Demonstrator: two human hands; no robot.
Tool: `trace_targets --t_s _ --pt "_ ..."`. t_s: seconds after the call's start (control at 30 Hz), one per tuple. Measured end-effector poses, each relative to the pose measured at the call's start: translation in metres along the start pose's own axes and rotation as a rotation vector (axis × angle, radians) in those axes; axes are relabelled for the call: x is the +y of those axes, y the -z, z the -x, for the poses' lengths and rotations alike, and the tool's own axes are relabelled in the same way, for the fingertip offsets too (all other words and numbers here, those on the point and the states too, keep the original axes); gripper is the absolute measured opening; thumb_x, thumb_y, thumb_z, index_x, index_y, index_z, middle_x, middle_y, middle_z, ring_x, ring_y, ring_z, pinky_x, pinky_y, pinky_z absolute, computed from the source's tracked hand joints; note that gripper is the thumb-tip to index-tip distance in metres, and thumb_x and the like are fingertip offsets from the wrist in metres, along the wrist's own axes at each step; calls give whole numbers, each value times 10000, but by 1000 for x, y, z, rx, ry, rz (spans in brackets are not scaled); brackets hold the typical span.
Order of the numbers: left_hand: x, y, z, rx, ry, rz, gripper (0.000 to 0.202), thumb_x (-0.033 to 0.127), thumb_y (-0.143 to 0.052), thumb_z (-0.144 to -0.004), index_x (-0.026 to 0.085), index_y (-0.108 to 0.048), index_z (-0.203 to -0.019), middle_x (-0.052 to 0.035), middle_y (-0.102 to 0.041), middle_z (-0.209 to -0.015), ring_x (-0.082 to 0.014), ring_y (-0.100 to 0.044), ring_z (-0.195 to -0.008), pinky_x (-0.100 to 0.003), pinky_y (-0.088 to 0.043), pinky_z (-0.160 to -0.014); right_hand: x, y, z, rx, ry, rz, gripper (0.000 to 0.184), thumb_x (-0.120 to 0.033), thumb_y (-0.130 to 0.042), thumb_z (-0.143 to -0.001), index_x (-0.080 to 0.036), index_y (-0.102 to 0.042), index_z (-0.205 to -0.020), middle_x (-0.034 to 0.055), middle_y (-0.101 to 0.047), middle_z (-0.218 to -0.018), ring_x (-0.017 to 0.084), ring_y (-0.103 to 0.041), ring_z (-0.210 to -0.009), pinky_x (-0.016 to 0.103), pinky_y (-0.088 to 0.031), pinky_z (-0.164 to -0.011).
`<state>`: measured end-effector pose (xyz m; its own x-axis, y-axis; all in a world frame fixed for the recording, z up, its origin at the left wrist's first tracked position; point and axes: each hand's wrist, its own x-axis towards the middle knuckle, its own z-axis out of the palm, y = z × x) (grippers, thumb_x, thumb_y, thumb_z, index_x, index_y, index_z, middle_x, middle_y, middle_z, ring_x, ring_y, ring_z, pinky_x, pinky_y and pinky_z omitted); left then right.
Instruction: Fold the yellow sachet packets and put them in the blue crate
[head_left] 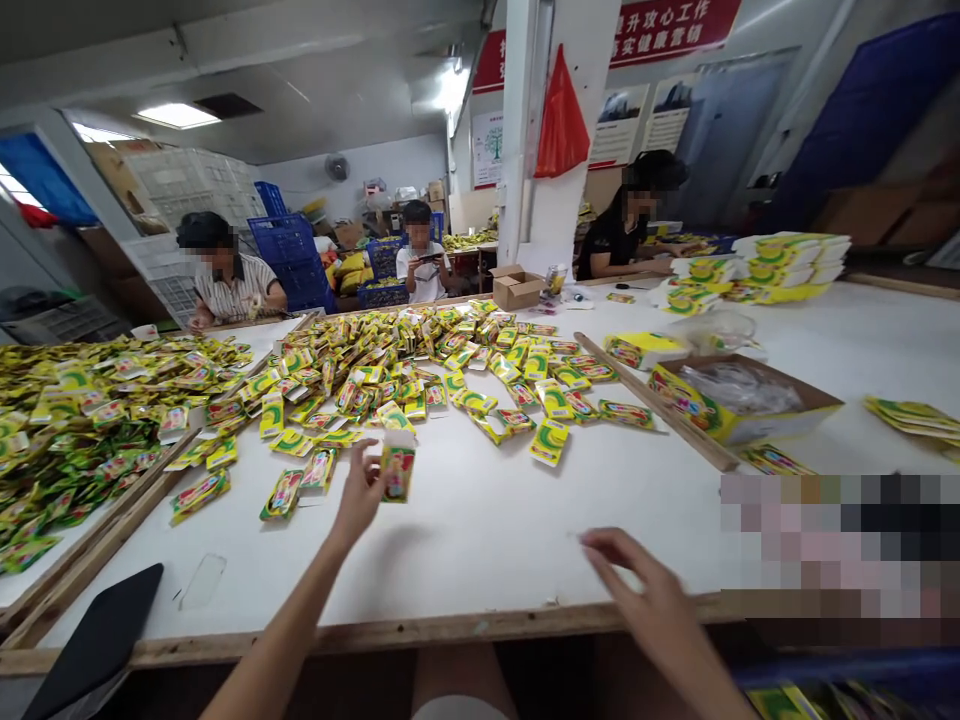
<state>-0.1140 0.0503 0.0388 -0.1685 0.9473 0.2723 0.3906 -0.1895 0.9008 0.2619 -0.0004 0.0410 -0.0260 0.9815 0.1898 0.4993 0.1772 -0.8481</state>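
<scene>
My left hand (360,492) is raised over the white table (480,520) and pinches one small yellow and green packet (397,468) upright by its edge. Just beyond it lies a wide heap of the same packets (420,365), with a few loose ones (285,492) to its left. My right hand (637,575) hovers low over the table's front edge, fingers loosely curled and apart, nothing in it.
A wooden strip (652,400) runs diagonally at right beside an open cardboard box (742,400) with plastic inside. A second packet heap (82,420) fills the left table. A dark flat object (97,640) lies front left. Three people sit at the far side.
</scene>
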Motion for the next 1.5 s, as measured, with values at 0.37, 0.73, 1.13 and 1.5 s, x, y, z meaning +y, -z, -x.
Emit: trace_targets --t_s 0.37,0.73,1.13,1.5 --pt "26 -94 94 -328 178 488 391 316 -545 -867 197 -363 -1192 -98 -548 -1101 -142 -586 -809 -270 -480 -706 -21 -100 -7 -341 70 -453 279 -308 -462 -897 -189 -449 -1148 36 -598 -898 139 -591 -833 265 -462 -777" --pt "22 -99 80 -178 72 442 256 281 -545 -860 171 -471 -1079 -83 -597 -1039 -171 -578 -944 -307 -452 -850 -26 -106 -30 -292 122 -387 203 -201 -505 -839 -162 -544 -1035 18 -598 -878 117 -568 -800 246 -445 -765" --pt "27 -97 76 -102 168 328 245 340 -598 -812 119 -598 -917 -74 -626 -881 -158 -574 -810 -260 -454 -742 -40 -112 -28 -237 52 -297 132 -257 -537 -801 -145 -597 -836 25 -612 -783 115 -542 -669 234 -429 -639" --pt "21 -87 80 -249 108 300 262 360 -578 -841 127 -664 -926 -99 -633 -946 -186 -581 -897 -289 -462 -802 -42 -113 -21 -371 30 -391 187 -321 -534 -828 -147 -595 -862 35 -633 -819 146 -596 -765 250 -459 -701"
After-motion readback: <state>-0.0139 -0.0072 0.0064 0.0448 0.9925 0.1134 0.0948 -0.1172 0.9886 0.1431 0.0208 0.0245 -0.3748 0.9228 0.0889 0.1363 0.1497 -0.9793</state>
